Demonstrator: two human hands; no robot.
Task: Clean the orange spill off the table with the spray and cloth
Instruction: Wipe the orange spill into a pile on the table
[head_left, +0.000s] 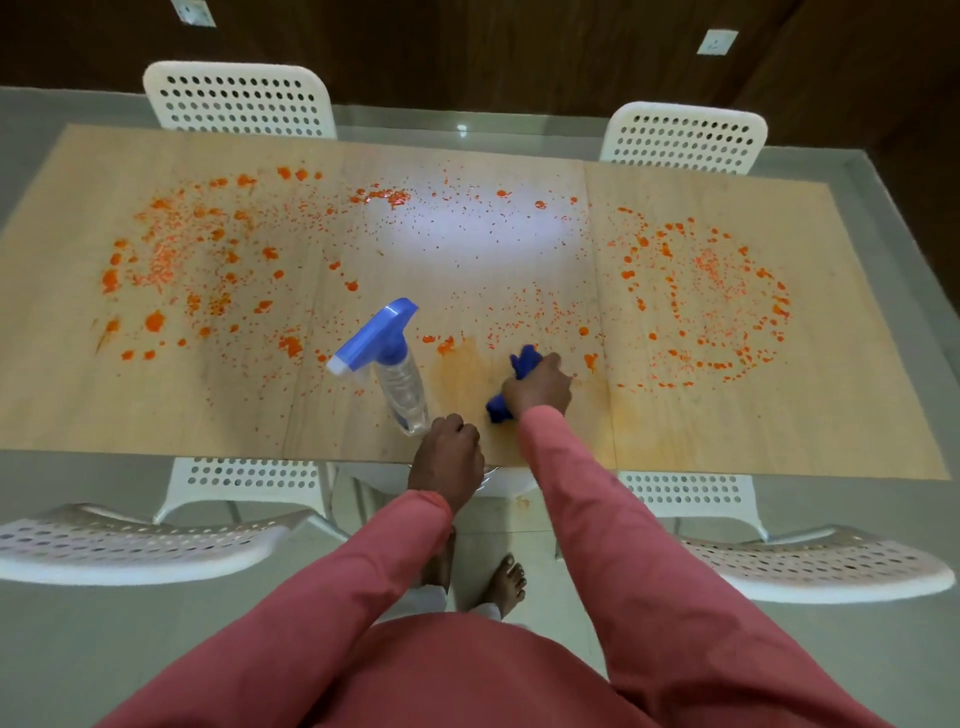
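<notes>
Right hand grips the blue cloth, pressed on the surface near its front edge, over a smeared orange patch. Left hand sits at that edge, fingers curled, holding nothing, just beside the spray bottle. Orange spill spreads left, centre and right. White chairs flank the person at the front.

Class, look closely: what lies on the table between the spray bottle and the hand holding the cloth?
In the head view, only a smeared orange patch on the table separates the spray bottle from the right hand.
</notes>
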